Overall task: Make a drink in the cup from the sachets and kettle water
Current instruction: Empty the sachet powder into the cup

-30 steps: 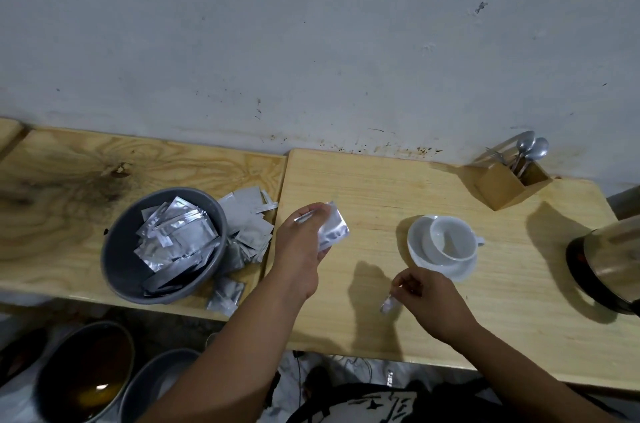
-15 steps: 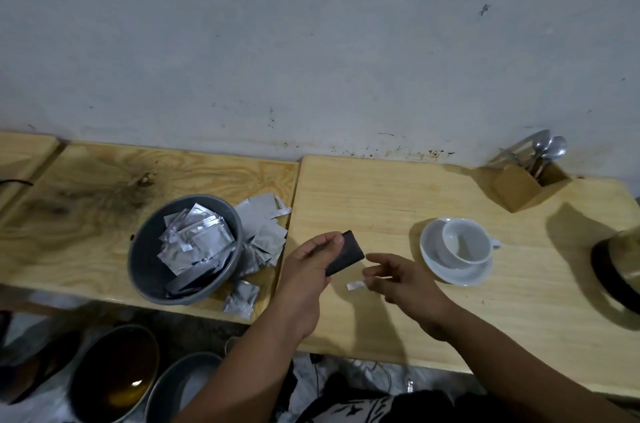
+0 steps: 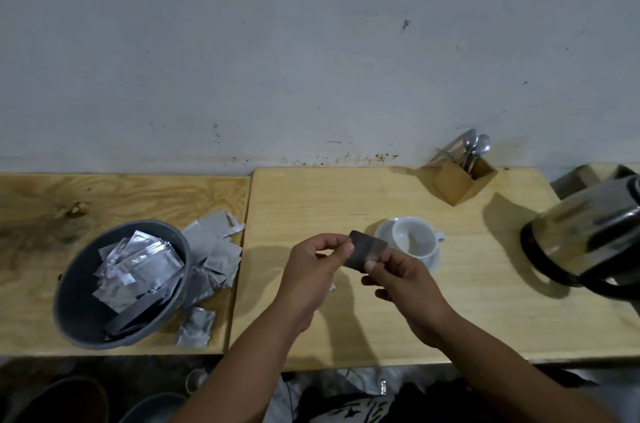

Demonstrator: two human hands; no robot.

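Observation:
A dark foil sachet (image 3: 366, 252) hangs between both hands above the right tabletop. My left hand (image 3: 313, 275) pinches its left edge and my right hand (image 3: 401, 277) pinches its lower right corner. Just behind it a white cup (image 3: 417, 242) stands upright on a white saucer (image 3: 382, 235); the cup looks empty. A steel kettle (image 3: 588, 235) with a black base sits at the right edge. A small torn strip (image 3: 333, 287) lies on the table under my left hand.
A grey bowl (image 3: 79, 311) full of silver sachets sits on the left board, with more sachets (image 3: 214, 249) scattered beside it. A wooden holder (image 3: 464, 178) with spoons stands by the wall. Dark pots sit on the floor at lower left.
My right hand let go of the torn strip and rose to grip the sachet beside my left hand. The sachet moved right, closer to the cup.

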